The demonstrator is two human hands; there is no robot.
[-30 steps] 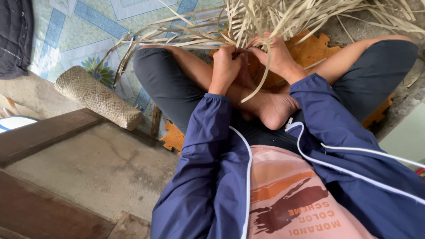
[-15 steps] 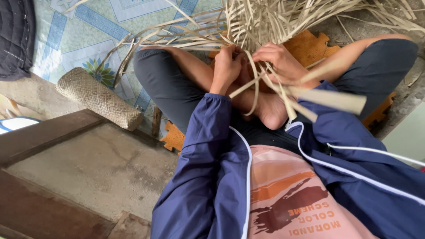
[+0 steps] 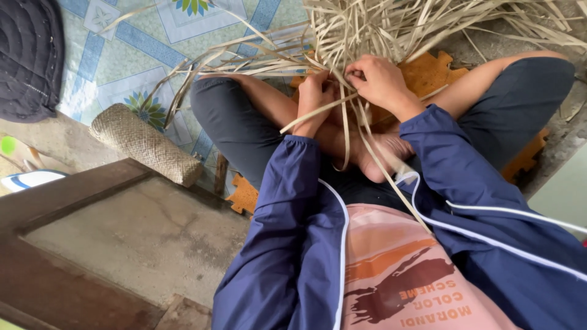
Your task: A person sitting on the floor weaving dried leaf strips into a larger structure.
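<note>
While the person sits cross-legged on the floor, both hands meet just above the crossed feet, at about twelve o'clock in the head view. The left hand (image 3: 313,98) has its grip closed around a gathered crossing of pale dried leaf strips (image 3: 391,27), apparently pinning the woven part so it does not slip. The right hand (image 3: 380,79), touching the left at about two o'clock from it, pinches a strip between fingers and thumb, seemingly to guide it through the others. Several loose strip ends (image 3: 345,131) hang toward six o'clock over the bare foot (image 3: 382,160), and one long strip runs across the lap to the pink shirt. The bulk of the strips fans out toward twelve o'clock, free of the legs. An orange foam mat (image 3: 428,70) lies under the legs. At nine o'clock a rolled woven mat (image 3: 143,143) rests on the patterned floor covering (image 3: 122,55), beside a dark wooden frame (image 3: 73,195).
</note>
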